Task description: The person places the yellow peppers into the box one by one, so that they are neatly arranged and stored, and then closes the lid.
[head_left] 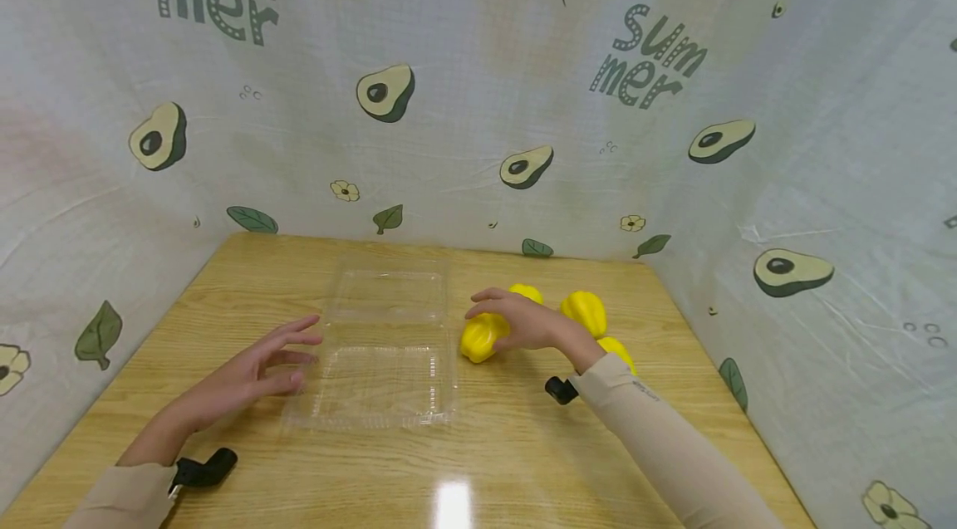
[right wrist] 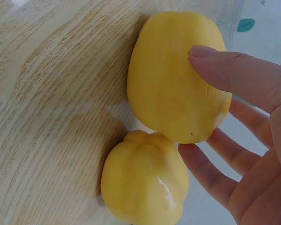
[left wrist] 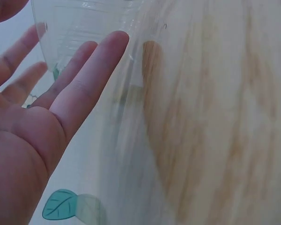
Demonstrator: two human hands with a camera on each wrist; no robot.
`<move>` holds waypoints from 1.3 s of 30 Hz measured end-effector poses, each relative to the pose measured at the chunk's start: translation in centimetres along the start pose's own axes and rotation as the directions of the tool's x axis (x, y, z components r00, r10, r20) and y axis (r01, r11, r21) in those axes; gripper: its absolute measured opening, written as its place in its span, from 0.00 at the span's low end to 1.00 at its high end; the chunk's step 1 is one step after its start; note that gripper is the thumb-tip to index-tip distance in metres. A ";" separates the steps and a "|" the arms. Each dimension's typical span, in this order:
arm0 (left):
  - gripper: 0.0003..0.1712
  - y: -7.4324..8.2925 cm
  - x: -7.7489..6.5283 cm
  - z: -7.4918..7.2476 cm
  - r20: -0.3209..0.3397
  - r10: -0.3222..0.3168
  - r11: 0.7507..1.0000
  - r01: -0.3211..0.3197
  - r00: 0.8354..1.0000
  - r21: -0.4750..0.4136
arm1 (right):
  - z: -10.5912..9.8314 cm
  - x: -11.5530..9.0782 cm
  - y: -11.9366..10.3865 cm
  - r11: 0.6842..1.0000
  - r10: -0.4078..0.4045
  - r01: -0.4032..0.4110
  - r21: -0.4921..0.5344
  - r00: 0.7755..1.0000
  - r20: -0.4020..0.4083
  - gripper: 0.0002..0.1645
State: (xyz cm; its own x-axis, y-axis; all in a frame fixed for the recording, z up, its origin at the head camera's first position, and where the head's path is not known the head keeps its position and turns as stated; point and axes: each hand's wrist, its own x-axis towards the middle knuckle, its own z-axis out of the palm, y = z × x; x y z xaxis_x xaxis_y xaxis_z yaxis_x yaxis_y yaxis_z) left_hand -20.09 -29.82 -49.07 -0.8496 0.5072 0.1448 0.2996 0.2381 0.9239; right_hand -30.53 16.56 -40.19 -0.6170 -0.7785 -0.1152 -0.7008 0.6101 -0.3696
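Observation:
My right hand (head_left: 523, 323) reaches over a yellow bell pepper (head_left: 480, 340) just right of the clear plastic container. Up close in the right wrist view, the thumb (right wrist: 225, 65) lies across the side of this bell pepper (right wrist: 173, 79) and the other fingers bend around its far side. A second bell pepper (right wrist: 145, 183) sits right beside it. My left hand (head_left: 250, 371) hovers at the left side of the container (head_left: 374, 350), fingers spread and holding nothing. In the left wrist view, extended fingers (left wrist: 89, 89) overlap the container's transparent wall (left wrist: 79, 23).
Farther right on the wooden table (head_left: 359, 479) are more yellow bell peppers (head_left: 585, 313), one partly behind the right forearm. The container's raised lid half (head_left: 389, 292) is toward the back. A printed cloth (head_left: 449, 39) encloses the back and sides.

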 end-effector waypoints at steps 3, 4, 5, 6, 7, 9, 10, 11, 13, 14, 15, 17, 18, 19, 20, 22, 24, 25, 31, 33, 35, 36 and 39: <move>0.35 -0.1 0.0 0.0 0.000 -0.005 1.000 0.005 1.000 0.007 | 0.0 0.0 0.0 1.000 -0.010 0.010 -0.005 1.000 0.002 0.32; 0.36 -0.1 0.0 0.0 -0.001 -0.008 1.000 0.008 1.000 0.011 | 0.0 0.1 0.0 1.000 -0.013 0.013 -0.007 1.000 0.003 0.31; 0.37 -0.1 0.0 0.0 -0.002 -0.011 1.000 0.011 1.000 0.016 | 0.0 0.1 -0.1 1.000 -0.017 0.017 -0.008 1.000 0.005 0.31; 0.38 -0.2 0.1 0.0 -0.003 -0.013 1.000 0.013 1.000 0.019 | 0.0 0.1 -0.1 1.000 -0.019 0.019 -0.008 1.000 0.007 0.30; 0.40 -0.2 0.1 0.0 -0.005 -0.016 1.000 0.016 1.000 0.024 | 0.0 0.1 -0.1 1.000 -0.018 0.018 -0.009 1.000 0.010 0.30; 0.41 -0.2 0.1 0.0 -0.008 -0.018 0.999 0.018 1.000 0.030 | 0.0 0.1 -0.1 1.000 -0.018 0.019 -0.013 1.000 0.015 0.29; 0.41 -0.3 0.1 0.0 -0.009 -0.020 0.999 0.020 1.000 0.033 | 0.0 0.1 -0.1 1.000 -0.017 0.017 -0.016 1.000 0.018 0.29; 0.41 -0.3 0.1 0.0 -0.009 -0.021 0.999 0.021 1.000 0.034 | 0.0 0.1 -0.1 1.000 -0.013 0.013 -0.017 1.000 0.019 0.29; 0.42 -0.3 0.0 0.0 -0.009 -0.026 0.999 0.027 1.000 0.031 | 0.1 0.2 0.0 1.000 -0.007 0.007 -0.021 1.000 0.020 0.30; 0.42 -0.3 0.0 0.0 -0.006 -0.028 0.999 0.028 1.000 0.028 | 0.1 0.2 0.0 1.000 -0.004 0.004 -0.021 1.000 0.019 0.30; 0.41 -0.4 0.1 0.0 -0.004 -0.026 0.999 0.026 1.000 0.020 | 0.1 0.2 0.1 1.000 -0.002 0.003 -0.022 1.000 0.017 0.30; 0.40 -0.4 0.1 0.0 0.001 -0.020 1.000 0.020 1.000 0.010 | 0.2 0.2 0.2 1.000 0.001 -0.001 -0.027 1.000 0.012 0.30; 0.39 -0.4 0.1 0.0 0.005 -0.015 1.000 0.015 1.000 0.005 | 0.3 0.3 0.3 1.000 0.001 -0.001 -0.029 1.000 0.009 0.30; 0.38 -0.4 0.1 0.0 0.007 -0.009 1.000 0.009 1.000 -0.001 | 0.3 0.3 0.3 1.000 0.003 -0.003 -0.029 1.000 0.008 0.30; 0.37 -0.4 0.1 0.0 0.009 -0.003 1.000 0.003 1.000 -0.005 | 0.3 0.3 0.3 1.000 0.005 -0.005 -0.029 1.000 0.006 0.30; 0.36 -0.4 0.2 0.0 0.010 0.003 1.000 -0.003 1.000 -0.002 | 0.3 0.3 0.3 0.999 0.009 -0.009 -0.035 1.000 0.003 0.30; 0.36 -0.2 0.2 0.1 0.004 0.001 1.000 -0.001 1.000 0.010 | 0.4 0.3 0.4 0.999 0.010 -0.010 -0.038 1.000 0.003 0.31; 0.36 -0.2 0.2 0.1 -0.001 -0.003 1.000 0.003 1.000 0.018 | 0.3 0.3 0.4 0.999 0.011 -0.011 -0.037 1.000 0.003 0.31; 0.34 -0.1 0.2 0.2 -0.018 0.000 0.999 0.001 1.000 0.043 | 0.4 0.2 0.4 0.999 0.009 -0.008 -0.046 1.000 0.005 0.32; 0.29 -0.2 0.1 0.2 -0.017 0.008 0.999 -0.007 1.000 0.038 | 0.4 0.1 0.4 0.999 0.009 -0.009 -0.048 1.000 0.006 0.32; 0.26 -0.2 0.1 0.1 -0.015 0.013 0.999 -0.012 1.000 0.030 | 0.4 0.1 0.4 0.999 0.008 -0.008 -0.051 1.000 0.002 0.33; 0.24 -0.3 0.0 0.1 -0.016 0.012 1.000 -0.012 1.000 0.027 | 0.4 0.0 0.4 0.999 0.008 -0.008 -0.054 1.000 -0.003 0.33; 0.23 -0.3 0.0 0.2 -0.017 0.009 1.000 -0.009 1.000 0.020 | 0.5 -0.1 0.5 0.998 0.019 -0.019 -0.056 1.000 -0.013 0.33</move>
State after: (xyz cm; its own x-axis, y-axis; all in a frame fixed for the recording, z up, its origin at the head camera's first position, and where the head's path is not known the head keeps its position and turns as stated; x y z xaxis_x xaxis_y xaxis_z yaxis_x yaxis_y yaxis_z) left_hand -20.14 -29.76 -49.42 -0.8542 0.4950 0.1591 0.3155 0.2502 0.9153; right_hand -30.67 16.85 -40.83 -0.6345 -0.7651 -0.1100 -0.7077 0.6322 -0.3153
